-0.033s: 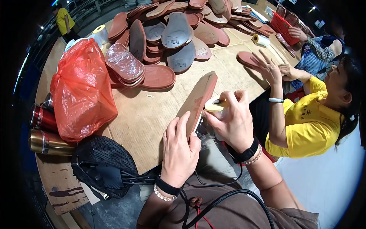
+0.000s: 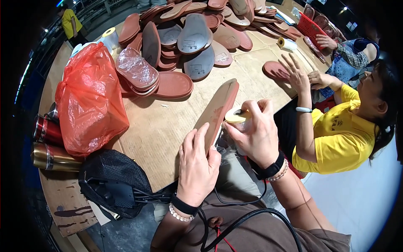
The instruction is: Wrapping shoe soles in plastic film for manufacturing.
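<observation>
A reddish-brown shoe sole [image 2: 217, 110] stands tilted on its edge in front of me. My left hand [image 2: 197, 164] grips its near end, fingers along the tan face and thumb on the side facing right. My right hand [image 2: 257, 132] is closed around a roll of clear film [image 2: 237, 116] with a pale yellow core, held just right of the sole. Some clear film hangs below the roll between my hands. Whether the film touches the sole is hard to make out.
A pile of soles [image 2: 195, 33] covers the table's far side, beside a film-wrapped sole [image 2: 136, 67]. At left are a red plastic bag [image 2: 90, 101], a gold flask [image 2: 56, 157] and a black mesh bag [image 2: 113, 180]. At right, a co-worker in yellow [image 2: 340, 130] handles another sole [image 2: 276, 70].
My hands, the sole and the film roll look unmoved. The co-worker's sole at right has turned slightly, and their raised hand has shifted a little.
</observation>
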Available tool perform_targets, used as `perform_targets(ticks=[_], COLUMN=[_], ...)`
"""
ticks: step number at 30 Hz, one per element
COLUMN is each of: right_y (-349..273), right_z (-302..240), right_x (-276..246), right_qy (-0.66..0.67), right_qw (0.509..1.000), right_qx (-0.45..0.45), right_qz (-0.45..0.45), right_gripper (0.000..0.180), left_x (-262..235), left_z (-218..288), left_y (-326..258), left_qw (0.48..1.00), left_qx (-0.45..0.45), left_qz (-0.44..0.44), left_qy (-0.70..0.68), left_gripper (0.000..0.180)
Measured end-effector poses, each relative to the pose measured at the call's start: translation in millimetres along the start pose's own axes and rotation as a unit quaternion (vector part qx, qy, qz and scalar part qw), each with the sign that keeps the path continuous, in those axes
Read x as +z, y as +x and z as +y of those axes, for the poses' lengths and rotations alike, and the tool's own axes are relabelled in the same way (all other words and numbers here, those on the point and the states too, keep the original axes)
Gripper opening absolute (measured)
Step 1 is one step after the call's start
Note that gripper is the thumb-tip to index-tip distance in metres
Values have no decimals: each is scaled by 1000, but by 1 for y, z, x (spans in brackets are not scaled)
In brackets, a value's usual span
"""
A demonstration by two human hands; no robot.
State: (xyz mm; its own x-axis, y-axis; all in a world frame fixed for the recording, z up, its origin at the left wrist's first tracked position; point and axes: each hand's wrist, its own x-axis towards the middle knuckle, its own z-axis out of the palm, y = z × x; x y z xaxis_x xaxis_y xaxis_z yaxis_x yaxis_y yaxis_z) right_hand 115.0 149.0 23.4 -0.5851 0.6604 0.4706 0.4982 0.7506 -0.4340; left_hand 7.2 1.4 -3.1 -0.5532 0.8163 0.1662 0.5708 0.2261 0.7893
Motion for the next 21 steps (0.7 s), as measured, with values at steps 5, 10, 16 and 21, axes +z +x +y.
perform_targets(ticks=[5,10,16,21], right_y=[0,2,0,0], right_z=[1,-4,-6,-6], right_x=[4,6,8,9], right_qy=[7,18,16,14], right_qw=[1000,1000,1000,1000], right_qx=[-2,4,11,5], right_qz=[12,19,21,28], right_gripper=[50,49,49,50], left_x=[-3,-11,-9,-7], left_z=[-2,4,3,7], left_y=[3,9,12,18], left_qw=[1000,1000,999,999], left_qx=[-2,-11,-18,-13], left_qz=[-10,-14,-28,-10], left_qy=[-8,-6,22,33], left_gripper=[55,55,56,52])
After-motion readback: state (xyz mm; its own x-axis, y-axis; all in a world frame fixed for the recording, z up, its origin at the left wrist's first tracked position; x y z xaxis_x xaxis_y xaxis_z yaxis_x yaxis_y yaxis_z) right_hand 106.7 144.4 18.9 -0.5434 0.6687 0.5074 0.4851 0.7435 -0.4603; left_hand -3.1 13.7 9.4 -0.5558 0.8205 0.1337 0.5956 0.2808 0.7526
